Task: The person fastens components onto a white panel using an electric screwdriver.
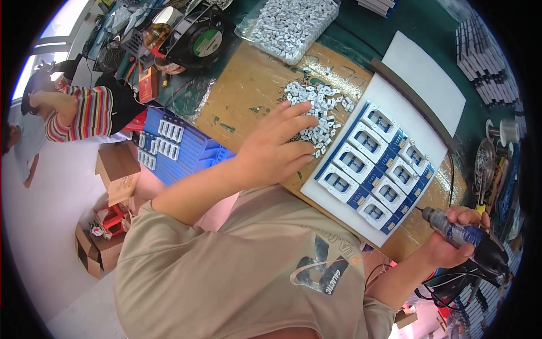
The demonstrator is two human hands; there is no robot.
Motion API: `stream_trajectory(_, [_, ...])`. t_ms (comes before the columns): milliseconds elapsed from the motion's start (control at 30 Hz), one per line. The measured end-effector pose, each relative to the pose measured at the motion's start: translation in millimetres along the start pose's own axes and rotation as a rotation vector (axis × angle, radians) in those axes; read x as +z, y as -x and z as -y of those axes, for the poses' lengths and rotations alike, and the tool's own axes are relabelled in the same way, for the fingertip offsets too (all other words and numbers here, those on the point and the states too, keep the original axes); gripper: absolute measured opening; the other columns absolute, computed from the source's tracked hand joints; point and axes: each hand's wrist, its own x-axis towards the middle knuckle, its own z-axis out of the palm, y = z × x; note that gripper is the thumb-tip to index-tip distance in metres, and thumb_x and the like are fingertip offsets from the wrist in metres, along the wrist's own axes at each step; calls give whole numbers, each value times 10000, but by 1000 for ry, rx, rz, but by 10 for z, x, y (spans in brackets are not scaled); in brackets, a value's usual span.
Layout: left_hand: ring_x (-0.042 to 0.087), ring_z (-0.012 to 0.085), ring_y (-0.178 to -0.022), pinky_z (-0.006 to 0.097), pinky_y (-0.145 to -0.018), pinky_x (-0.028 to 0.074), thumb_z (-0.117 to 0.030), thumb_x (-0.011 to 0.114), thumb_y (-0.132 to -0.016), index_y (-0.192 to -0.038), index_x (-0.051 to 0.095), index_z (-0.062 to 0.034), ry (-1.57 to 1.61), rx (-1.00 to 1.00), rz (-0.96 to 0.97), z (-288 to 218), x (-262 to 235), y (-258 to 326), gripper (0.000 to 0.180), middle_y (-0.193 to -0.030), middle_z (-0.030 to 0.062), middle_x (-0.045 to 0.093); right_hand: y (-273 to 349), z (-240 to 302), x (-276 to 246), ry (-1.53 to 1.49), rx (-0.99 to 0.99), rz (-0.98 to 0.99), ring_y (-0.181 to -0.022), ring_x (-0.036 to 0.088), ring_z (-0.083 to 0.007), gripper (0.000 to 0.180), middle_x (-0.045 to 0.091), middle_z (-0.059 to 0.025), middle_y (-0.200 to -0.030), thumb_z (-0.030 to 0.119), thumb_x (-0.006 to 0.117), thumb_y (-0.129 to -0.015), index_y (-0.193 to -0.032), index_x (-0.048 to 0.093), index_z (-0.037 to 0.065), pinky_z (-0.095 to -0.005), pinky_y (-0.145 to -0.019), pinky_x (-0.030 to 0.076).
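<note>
While the left hand lies spread, palm down, on the brown counter, its fingertips touch the loose heap of small white plastic parts that sits at about one o'clock from the wrist. Just beside that heap, toward four o'clock, a white board carries a blue fixture with eight white frames in two rows. At five o'clock from the fixture, the right hand is wrapped tight around a dark electric screwdriver, its tip pointing toward the fixture's near corner but apart from it. At eleven o'clock a clear bag of white parts rests beside a black fan. A blue crate stands off the counter's nine o'clock edge, and a person in a striped sleeve sits beyond.
</note>
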Motion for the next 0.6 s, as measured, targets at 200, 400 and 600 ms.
stream_trajectory(200, [439, 341, -1256, 518, -1030, 338, -112, 732, -708, -794, 646, -91, 3, -2, 42, -37, -12, 12, 123, -1197, 105, 550, 9, -12, -23, 20, -14, 1, -766, 526, -205, 691, 555, -91, -889, 500, 675, -776, -1230, 439, 37, -356, -723, 416])
stream_trajectory(400, [431, 342, -1265, 523, -1036, 329, -111, 727, -715, -806, 642, -87, -6, -9, 41, -46, -7, 33, 126, -1210, 104, 545, 6, 4, -45, 15, 3, -29, -764, 524, -203, 692, 548, -85, -885, 522, 655, -782, -1231, 442, 40, -359, -724, 411])
stream_trajectory(600, [404, 350, -1280, 530, -1037, 324, -98, 718, -717, -826, 649, -89, -2, -12, 47, -40, 13, -2, 130, -1229, 111, 525, -5, 2, -40, 16, 2, -13, -762, 523, -202, 685, 548, -85, -881, 523, 650, -785, -1229, 444, 43, -358, -726, 409])
